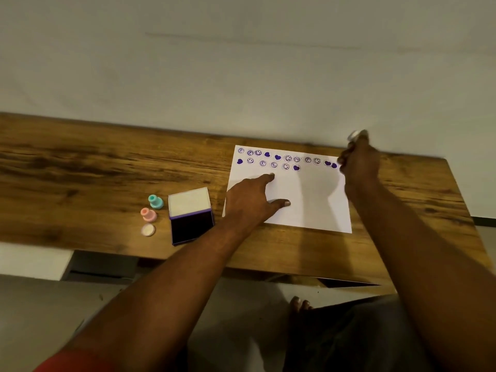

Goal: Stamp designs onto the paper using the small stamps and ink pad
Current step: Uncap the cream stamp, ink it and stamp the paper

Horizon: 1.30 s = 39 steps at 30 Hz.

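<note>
A white sheet of paper (pixel 308 200) lies on the wooden table (pixel 94 170), with two rows of purple smiley and heart prints along its far edge. My left hand (pixel 252 200) rests flat on the paper's left part, fingers spread. My right hand (pixel 358 159) hovers at the paper's far right corner, closed around a small pale stamp (pixel 354 135) that sticks out above the fingers. An open purple ink pad (pixel 191 227) with its lid up sits left of the paper. Beside it stand a teal stamp (pixel 155 201), a pink stamp (pixel 148 214) and a round pale cap (pixel 148 230).
The table's back edge meets a plain light wall (pixel 241 63). The table's front edge runs just under the ink pad, with floor below. My bare foot (pixel 299 304) shows under the table.
</note>
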Motion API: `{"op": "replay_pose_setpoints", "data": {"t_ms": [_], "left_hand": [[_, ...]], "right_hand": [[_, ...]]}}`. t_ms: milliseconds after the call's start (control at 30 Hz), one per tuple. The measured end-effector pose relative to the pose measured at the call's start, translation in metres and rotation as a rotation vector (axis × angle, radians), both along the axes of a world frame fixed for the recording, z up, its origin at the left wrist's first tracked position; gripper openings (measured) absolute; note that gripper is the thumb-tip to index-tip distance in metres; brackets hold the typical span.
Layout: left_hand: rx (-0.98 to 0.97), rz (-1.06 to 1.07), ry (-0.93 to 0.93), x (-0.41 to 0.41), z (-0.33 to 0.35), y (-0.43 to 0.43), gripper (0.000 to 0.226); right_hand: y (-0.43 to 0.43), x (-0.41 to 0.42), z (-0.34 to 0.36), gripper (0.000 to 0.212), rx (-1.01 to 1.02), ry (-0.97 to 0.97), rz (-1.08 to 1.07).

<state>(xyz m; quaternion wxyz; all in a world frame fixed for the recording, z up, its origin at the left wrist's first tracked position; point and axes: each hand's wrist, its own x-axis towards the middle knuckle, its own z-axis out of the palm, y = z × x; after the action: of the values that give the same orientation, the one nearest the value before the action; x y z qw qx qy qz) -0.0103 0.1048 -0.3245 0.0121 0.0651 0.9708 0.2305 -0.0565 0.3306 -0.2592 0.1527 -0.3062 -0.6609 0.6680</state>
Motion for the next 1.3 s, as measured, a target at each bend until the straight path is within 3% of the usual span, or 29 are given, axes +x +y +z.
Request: {"op": "replay_pose_setpoints", "data": {"t_ms": [67,267,567,800,1033,1133,1300], "left_hand": [[-0.010,0.002,-0.005,-0.001,0.001,0.000,0.092],[0.007,-0.011,-0.003,-0.002,0.000,-0.003,0.091],[0.152,0.014,0.100,0.002,0.013,-0.013,0.080],[0.235,0.055,0.224,0.006,0.052,-0.059,0.051],[0.188,0.212,0.291,0.040,0.080,-0.158,0.011],[0.133,0.276,0.315,0.060,0.080,-0.199,0.017],[0.038,0.356,0.230,0.091,0.064,-0.253,0.036]], "right_hand": [[0.015,-0.003,0.013,0.043,-0.233,0.051,-0.119],[0.000,0.006,0.010,0.031,-0.186,-0.045,-0.025],[-0.044,0.002,0.001,0.031,0.166,0.094,0.256],[-0.079,0.001,-0.003,0.030,0.414,0.159,0.468],[-0.158,0.003,0.005,0.029,0.455,0.302,0.706],[-0.199,0.014,0.005,0.026,0.508,0.341,0.878],[-0.247,0.036,0.003,0.031,0.804,0.399,1.169]]}}
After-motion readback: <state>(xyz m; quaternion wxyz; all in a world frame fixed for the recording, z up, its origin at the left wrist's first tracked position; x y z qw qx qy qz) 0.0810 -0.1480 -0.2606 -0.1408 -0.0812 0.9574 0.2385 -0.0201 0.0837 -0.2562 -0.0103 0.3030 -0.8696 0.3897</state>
